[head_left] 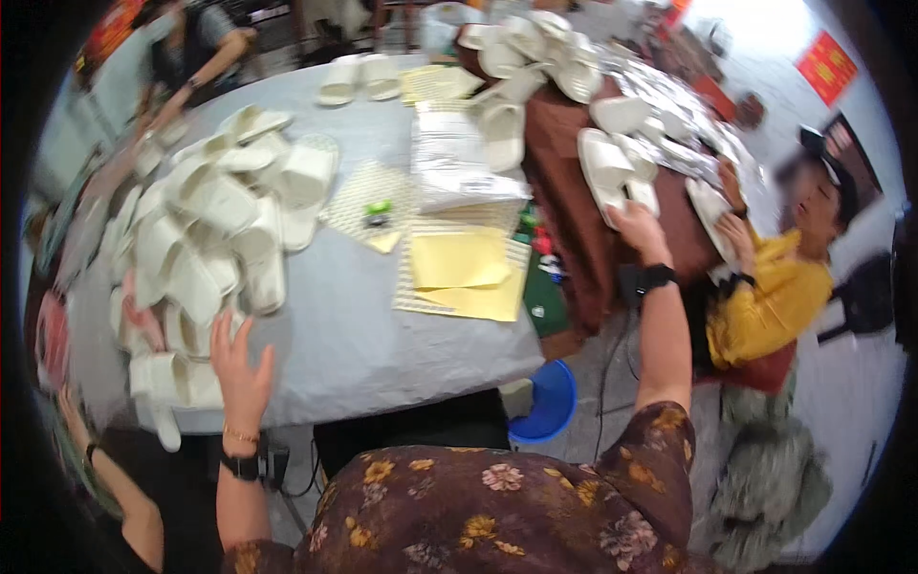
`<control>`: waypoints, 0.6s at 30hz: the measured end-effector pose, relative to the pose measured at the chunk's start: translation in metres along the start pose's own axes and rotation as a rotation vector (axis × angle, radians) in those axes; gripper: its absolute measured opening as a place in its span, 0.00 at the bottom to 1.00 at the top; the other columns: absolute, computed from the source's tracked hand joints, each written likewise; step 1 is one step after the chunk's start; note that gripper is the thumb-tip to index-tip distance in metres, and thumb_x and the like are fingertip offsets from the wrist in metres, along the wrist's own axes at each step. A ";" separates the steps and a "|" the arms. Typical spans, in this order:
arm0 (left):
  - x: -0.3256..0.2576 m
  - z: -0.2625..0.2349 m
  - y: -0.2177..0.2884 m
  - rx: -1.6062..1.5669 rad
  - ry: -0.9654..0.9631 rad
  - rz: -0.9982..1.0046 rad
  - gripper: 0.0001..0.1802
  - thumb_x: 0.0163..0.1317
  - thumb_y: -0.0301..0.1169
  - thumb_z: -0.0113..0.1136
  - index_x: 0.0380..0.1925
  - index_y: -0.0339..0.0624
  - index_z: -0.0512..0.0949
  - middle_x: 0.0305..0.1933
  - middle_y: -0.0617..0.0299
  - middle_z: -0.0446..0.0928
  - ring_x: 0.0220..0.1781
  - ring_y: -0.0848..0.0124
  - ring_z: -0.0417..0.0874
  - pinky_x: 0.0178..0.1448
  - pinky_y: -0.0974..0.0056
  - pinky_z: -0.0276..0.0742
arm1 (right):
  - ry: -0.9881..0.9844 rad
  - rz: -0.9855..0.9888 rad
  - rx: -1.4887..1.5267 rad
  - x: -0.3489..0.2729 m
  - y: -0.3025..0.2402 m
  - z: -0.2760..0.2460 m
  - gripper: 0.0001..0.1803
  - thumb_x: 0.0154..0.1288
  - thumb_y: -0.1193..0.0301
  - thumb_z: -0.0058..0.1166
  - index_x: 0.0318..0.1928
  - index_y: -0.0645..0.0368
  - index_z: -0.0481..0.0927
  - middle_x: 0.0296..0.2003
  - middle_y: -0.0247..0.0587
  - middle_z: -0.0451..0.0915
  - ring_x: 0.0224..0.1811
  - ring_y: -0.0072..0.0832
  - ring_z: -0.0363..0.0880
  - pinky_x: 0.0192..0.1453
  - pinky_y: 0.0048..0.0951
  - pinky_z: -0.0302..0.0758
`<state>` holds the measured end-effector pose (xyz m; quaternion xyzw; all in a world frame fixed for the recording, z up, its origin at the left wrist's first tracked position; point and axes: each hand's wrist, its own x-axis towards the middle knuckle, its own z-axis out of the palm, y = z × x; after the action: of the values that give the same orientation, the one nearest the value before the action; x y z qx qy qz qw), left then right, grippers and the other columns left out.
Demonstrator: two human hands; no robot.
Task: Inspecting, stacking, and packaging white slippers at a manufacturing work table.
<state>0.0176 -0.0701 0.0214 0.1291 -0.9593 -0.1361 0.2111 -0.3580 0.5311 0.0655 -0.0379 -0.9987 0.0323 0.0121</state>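
Note:
My left hand (241, 368) is open, fingers spread, at the near edge of a heap of white slippers (215, 201) on the left of the table. It holds nothing. Stretched out to the right, my right hand (639, 231) is closed on the heel ends of a pair of white slippers (604, 165), above the brown cloth (559, 182). Beyond them lie more white slippers (521, 48), piled at the far end of that cloth.
Yellow sheets (461, 263) and a clear-wrapped packet (454, 158) lie mid-table on the grey cover (335, 335). A co-worker in a yellow top (770, 297) handles a slipper (710, 218) at right. Other people's arms reach in at left. A blue bin (550, 402) stands below the table edge.

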 end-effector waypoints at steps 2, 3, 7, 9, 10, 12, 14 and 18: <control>-0.018 0.002 0.000 -0.013 -0.007 0.005 0.26 0.57 0.29 0.65 0.58 0.38 0.75 0.74 0.45 0.62 0.77 0.44 0.56 0.77 0.45 0.53 | -0.020 -0.012 0.163 -0.031 -0.044 -0.018 0.42 0.61 0.38 0.52 0.54 0.69 0.79 0.52 0.66 0.80 0.60 0.56 0.76 0.65 0.46 0.71; -0.019 0.005 0.005 -0.023 -0.035 0.002 0.26 0.57 0.29 0.64 0.58 0.38 0.75 0.74 0.46 0.61 0.77 0.44 0.56 0.77 0.45 0.53 | -0.037 0.013 0.146 -0.034 -0.041 -0.023 0.46 0.57 0.36 0.54 0.56 0.69 0.78 0.52 0.66 0.80 0.60 0.54 0.77 0.65 0.44 0.71; -0.019 0.021 0.027 -0.123 -0.090 0.041 0.26 0.57 0.29 0.64 0.58 0.38 0.75 0.74 0.46 0.61 0.77 0.44 0.56 0.77 0.45 0.53 | 0.068 0.034 0.224 -0.032 -0.031 -0.021 0.51 0.51 0.37 0.61 0.65 0.64 0.71 0.57 0.63 0.78 0.62 0.54 0.75 0.66 0.47 0.71; -0.026 0.024 0.032 -0.135 -0.093 0.023 0.26 0.57 0.29 0.64 0.58 0.39 0.75 0.74 0.46 0.61 0.77 0.45 0.56 0.77 0.45 0.53 | 0.039 0.051 0.113 -0.042 -0.066 -0.030 0.53 0.49 0.36 0.62 0.68 0.59 0.67 0.59 0.59 0.77 0.66 0.57 0.70 0.66 0.51 0.70; -0.026 0.025 0.036 -0.155 -0.106 0.023 0.26 0.57 0.29 0.64 0.58 0.39 0.75 0.74 0.46 0.61 0.77 0.45 0.56 0.77 0.44 0.52 | 0.077 0.050 0.021 -0.040 -0.065 -0.022 0.51 0.49 0.38 0.64 0.67 0.58 0.69 0.59 0.58 0.77 0.66 0.59 0.68 0.66 0.51 0.70; -0.032 0.025 0.042 -0.171 -0.099 0.022 0.26 0.56 0.29 0.64 0.57 0.39 0.75 0.74 0.46 0.62 0.77 0.45 0.56 0.77 0.44 0.52 | 0.113 0.027 0.088 -0.034 -0.062 -0.017 0.51 0.49 0.41 0.65 0.67 0.60 0.69 0.57 0.59 0.78 0.64 0.55 0.72 0.66 0.49 0.70; -0.037 0.022 0.046 -0.182 -0.094 0.003 0.26 0.56 0.29 0.65 0.57 0.40 0.75 0.73 0.46 0.62 0.77 0.45 0.56 0.77 0.44 0.52 | 0.187 -0.019 0.230 -0.031 -0.053 -0.007 0.49 0.50 0.42 0.65 0.66 0.62 0.70 0.56 0.61 0.79 0.62 0.53 0.74 0.66 0.48 0.70; -0.047 0.020 0.050 -0.237 -0.109 -0.040 0.25 0.56 0.30 0.66 0.56 0.40 0.77 0.72 0.45 0.64 0.76 0.45 0.58 0.76 0.44 0.53 | 0.391 -0.119 0.807 -0.047 -0.059 -0.003 0.36 0.58 0.59 0.63 0.63 0.68 0.72 0.50 0.56 0.82 0.54 0.45 0.80 0.59 0.38 0.75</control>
<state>0.0403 -0.0052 0.0021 0.1149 -0.9437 -0.2595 0.1698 -0.3154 0.4692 0.0715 0.0221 -0.8856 0.4105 0.2160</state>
